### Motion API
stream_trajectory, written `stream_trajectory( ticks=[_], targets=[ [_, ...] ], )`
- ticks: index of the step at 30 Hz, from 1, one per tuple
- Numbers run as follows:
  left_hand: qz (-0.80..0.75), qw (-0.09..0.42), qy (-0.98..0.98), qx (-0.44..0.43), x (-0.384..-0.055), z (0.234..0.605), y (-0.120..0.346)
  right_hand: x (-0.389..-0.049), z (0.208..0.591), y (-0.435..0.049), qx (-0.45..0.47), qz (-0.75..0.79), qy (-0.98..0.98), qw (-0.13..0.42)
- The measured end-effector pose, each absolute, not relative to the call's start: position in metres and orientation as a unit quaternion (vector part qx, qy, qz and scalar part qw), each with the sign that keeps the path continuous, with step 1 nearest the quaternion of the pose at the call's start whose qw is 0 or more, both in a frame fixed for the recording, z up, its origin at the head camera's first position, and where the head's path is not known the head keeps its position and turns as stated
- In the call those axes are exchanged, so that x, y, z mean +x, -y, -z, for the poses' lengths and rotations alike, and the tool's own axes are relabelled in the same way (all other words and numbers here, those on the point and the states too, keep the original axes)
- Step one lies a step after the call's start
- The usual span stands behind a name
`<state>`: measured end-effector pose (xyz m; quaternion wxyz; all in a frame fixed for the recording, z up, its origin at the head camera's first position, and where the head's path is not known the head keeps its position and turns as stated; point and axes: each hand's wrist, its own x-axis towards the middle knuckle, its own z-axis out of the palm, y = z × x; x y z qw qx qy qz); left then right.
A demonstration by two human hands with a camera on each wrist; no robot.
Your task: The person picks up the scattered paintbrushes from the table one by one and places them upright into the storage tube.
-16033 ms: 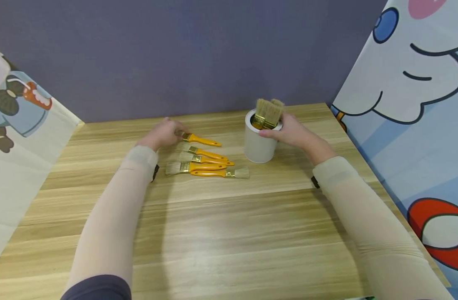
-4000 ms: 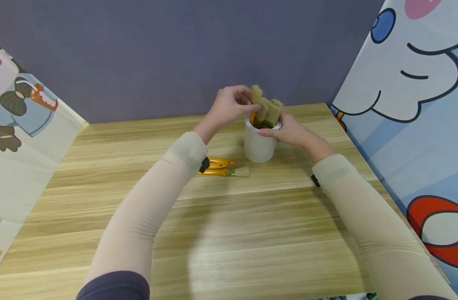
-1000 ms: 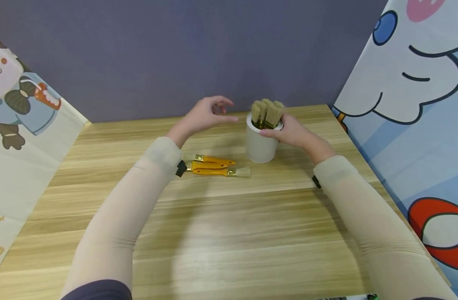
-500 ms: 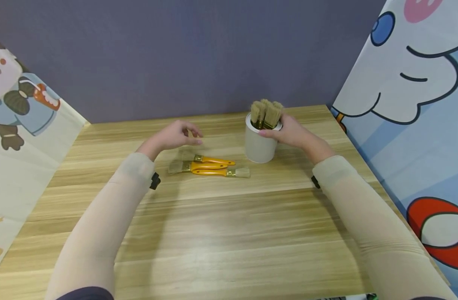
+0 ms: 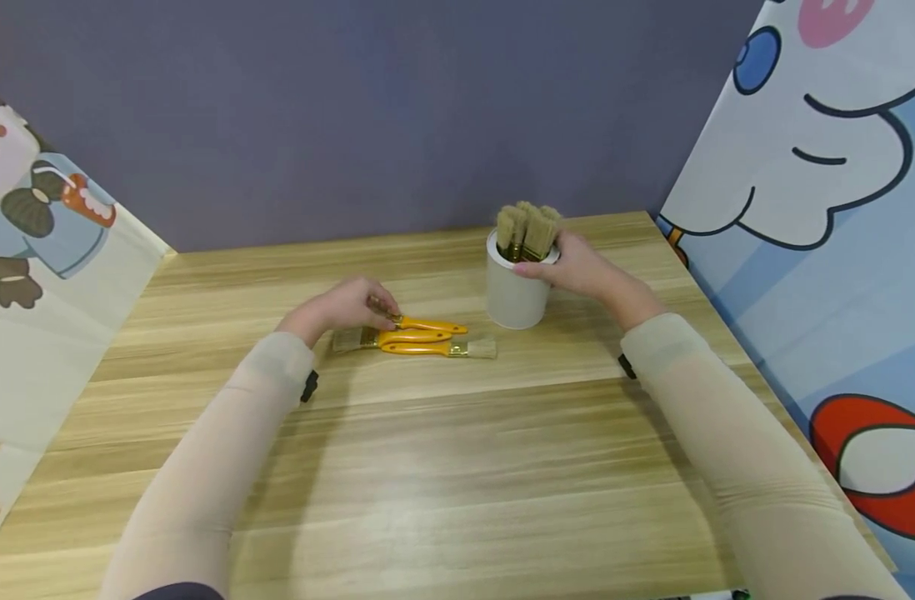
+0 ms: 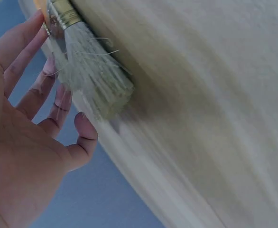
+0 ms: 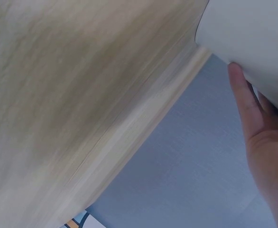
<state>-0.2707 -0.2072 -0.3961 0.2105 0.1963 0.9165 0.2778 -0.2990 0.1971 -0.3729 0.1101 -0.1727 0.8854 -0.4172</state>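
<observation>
My left hand [image 5: 350,305] pinches the uppermost paintbrush [image 5: 432,326] near its metal ferrule; this brush lies with its yellow handle pointing right. In the left wrist view the thumb and fingers meet at the ferrule, beside pale bristles [image 6: 103,78]. Just below it lie a wide paintbrush [image 5: 416,337], bristles to the left, and another paintbrush [image 5: 472,348] turned the other way. My right hand [image 5: 587,268] grips the white can [image 5: 516,298] at its rim, thumb over the front edge. Several brushes [image 5: 528,227] stand in the can with bristles up.
The wooden table [image 5: 457,483] ends at a dark grey back wall [image 5: 397,125]. Cartoon-printed panels flank it, a left panel [image 5: 22,333] and a right panel [image 5: 817,283]. A marker-like object [image 5: 716,595] shows at the bottom edge.
Fewer brushes lie on the table than before, and more stand in the can. My left hand has come from the can, left and down, onto the upper brush. The right hand stays at the can.
</observation>
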Motion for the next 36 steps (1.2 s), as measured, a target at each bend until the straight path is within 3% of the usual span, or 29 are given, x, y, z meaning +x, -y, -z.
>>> stream_trajectory(
  ticks=[36],
  targets=[
    [-0.270, 0.169, -0.930, 0.183, -0.277, 0.394, 0.233, -0.297, 0.372, -0.197, -0.174, 0.405, -0.891, 0.106]
  ],
)
